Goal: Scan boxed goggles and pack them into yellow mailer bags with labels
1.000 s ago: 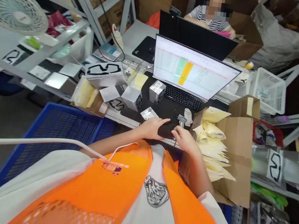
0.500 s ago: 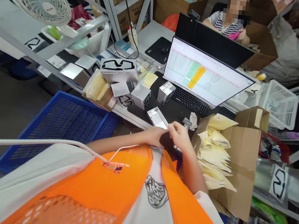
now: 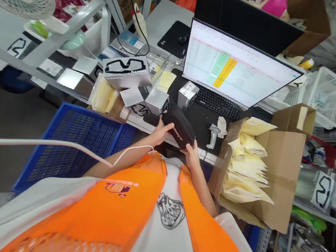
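Note:
A black zip-type case (image 3: 180, 125) with small pale lettering along its side is held between both hands above the front edge of the desk. My left hand (image 3: 161, 132) grips its left end, thumb on the near side. At the right end, my right hand (image 3: 192, 152) has its fingers closed on the lower corner. Just beyond the case stand silver boxes (image 3: 156, 99) with black track-like outlines. To the right of it a grey barcode scanner (image 3: 213, 137) lies on the desk beside a crumpled white tissue (image 3: 222, 127).
A monitor (image 3: 222, 67) and black keyboard (image 3: 217, 101) stand behind. On the right is a cardboard box (image 3: 285, 178) of yellow padded envelopes (image 3: 248, 165). A blue crate (image 3: 68, 150) sits low on the left, and a white cable (image 3: 60, 143) crosses my left side. Someone in stripes is partly visible behind the monitors.
My hands have moved apart and now hold the black case up over the desk edge. The pale open tray near them is no longer visible. The camera view has shifted.

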`<action>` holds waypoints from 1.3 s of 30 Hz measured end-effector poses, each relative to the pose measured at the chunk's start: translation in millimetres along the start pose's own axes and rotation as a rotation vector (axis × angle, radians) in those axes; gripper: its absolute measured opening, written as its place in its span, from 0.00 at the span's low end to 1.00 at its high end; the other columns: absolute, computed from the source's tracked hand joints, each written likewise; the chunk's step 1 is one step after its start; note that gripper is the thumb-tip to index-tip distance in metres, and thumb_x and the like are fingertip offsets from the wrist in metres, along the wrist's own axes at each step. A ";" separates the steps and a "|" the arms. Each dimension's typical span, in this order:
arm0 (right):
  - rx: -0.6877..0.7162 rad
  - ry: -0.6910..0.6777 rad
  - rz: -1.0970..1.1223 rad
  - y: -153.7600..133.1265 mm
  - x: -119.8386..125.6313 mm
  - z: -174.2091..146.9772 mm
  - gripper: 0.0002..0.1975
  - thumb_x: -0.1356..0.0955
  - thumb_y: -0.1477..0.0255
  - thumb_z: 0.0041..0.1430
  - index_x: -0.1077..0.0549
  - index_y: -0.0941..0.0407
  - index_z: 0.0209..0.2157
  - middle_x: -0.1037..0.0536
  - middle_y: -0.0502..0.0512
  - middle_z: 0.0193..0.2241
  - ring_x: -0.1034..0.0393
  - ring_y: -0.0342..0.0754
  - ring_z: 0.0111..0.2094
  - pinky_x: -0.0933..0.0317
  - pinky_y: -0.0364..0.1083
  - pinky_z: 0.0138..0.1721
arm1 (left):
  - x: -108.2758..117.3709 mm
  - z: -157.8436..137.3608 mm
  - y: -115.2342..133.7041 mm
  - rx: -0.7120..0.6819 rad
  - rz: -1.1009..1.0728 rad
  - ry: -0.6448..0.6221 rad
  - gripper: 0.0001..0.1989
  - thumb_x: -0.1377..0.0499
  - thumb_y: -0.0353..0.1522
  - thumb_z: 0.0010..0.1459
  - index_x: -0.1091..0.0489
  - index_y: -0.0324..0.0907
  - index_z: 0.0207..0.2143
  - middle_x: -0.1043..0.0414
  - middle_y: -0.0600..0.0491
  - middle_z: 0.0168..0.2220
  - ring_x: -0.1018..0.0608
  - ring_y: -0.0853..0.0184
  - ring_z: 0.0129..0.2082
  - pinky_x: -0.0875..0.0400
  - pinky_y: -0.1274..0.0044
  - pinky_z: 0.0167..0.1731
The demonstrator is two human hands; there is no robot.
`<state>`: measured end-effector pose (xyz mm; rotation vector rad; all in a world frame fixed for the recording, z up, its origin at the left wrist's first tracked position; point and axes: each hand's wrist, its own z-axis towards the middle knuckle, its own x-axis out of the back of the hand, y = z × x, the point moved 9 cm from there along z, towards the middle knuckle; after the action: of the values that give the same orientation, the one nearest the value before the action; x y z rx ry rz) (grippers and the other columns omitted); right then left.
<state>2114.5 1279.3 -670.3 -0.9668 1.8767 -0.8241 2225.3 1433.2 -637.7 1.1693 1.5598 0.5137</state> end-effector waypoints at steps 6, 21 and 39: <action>-0.287 -0.053 -0.140 11.1 31.1 25.9 0.30 0.20 0.55 0.43 0.24 0.50 0.47 0.21 0.51 0.41 0.30 0.44 0.34 0.42 0.40 0.28 | 36.0 45.8 0.0 -0.006 0.257 0.038 0.39 0.26 0.42 0.45 0.30 0.45 0.59 0.26 0.45 0.57 0.21 0.55 0.50 0.21 0.67 0.44; 0.060 0.678 -0.320 16.9 76.5 83.2 0.12 0.35 0.70 0.52 0.25 0.58 0.37 0.21 0.53 0.31 0.30 0.45 0.31 0.34 0.45 0.39 | 28.0 112.8 -22.7 -0.046 1.307 -0.050 0.29 0.45 0.44 0.66 0.27 0.29 0.58 0.29 0.31 0.59 0.31 0.45 0.65 0.43 0.61 0.68; 0.239 0.821 -0.939 1.8 51.4 43.6 0.19 0.33 0.68 0.62 0.25 0.61 0.52 0.29 0.70 0.54 0.32 0.54 0.53 0.39 0.54 0.61 | 31.1 132.0 -75.6 -0.038 1.112 -0.249 0.27 0.53 0.31 0.70 0.38 0.37 0.69 0.35 0.43 0.68 0.33 0.61 0.68 0.44 0.68 0.71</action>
<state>2135.2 1228.8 -709.9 -1.5115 1.8150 -2.2139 2315.8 1396.3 -758.3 1.9367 0.5658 1.0423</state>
